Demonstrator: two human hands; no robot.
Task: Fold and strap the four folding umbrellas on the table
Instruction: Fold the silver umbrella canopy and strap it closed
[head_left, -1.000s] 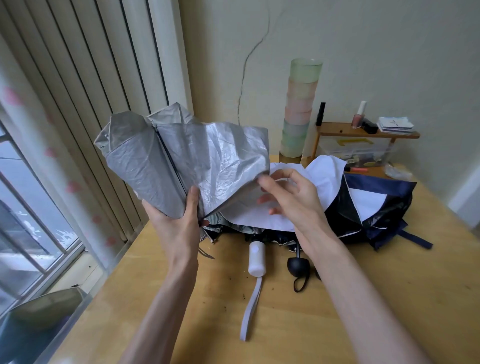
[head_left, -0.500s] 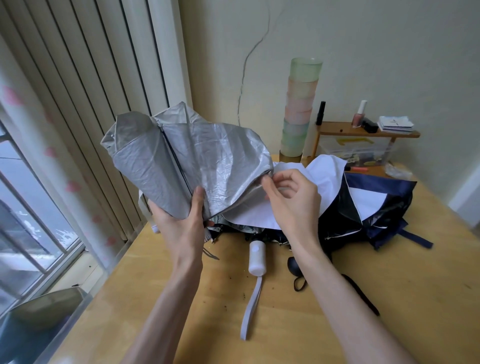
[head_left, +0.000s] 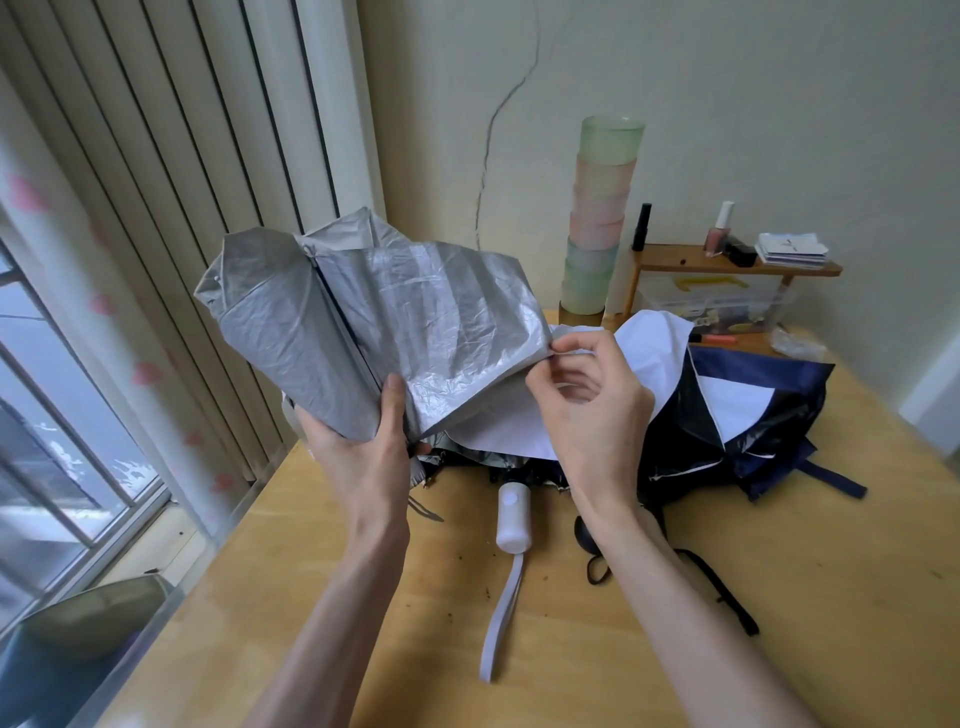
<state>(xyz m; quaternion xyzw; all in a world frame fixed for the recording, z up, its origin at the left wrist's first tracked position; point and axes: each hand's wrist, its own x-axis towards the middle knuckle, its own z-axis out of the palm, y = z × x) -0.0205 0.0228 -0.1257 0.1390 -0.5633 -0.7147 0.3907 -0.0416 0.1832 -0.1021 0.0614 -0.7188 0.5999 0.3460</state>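
Note:
A silver-grey folding umbrella (head_left: 374, 322) is held up above the table, its canopy loose and crinkled. My left hand (head_left: 363, 452) grips its lower end, thumb across the fabric. My right hand (head_left: 587, 400) pinches the canopy's right edge between thumb and fingers. Behind them on the table lies a white umbrella (head_left: 649, 343) with a white handle (head_left: 513, 517) and a pale strap. A navy and white umbrella (head_left: 748, 415) lies to the right, with a black handle (head_left: 587, 535) partly hidden by my right wrist. I cannot make out a fourth umbrella.
The wooden table (head_left: 779, 597) runs to a window at the left. A stack of pastel cups (head_left: 597, 218) stands at the back. A small wooden shelf (head_left: 727, 262) holds bottles and cards, with a clear box under it.
My right hand has closed on the silver canopy's right edge and drawn it out to the right. The umbrella has sunk a little in my left hand's grip.

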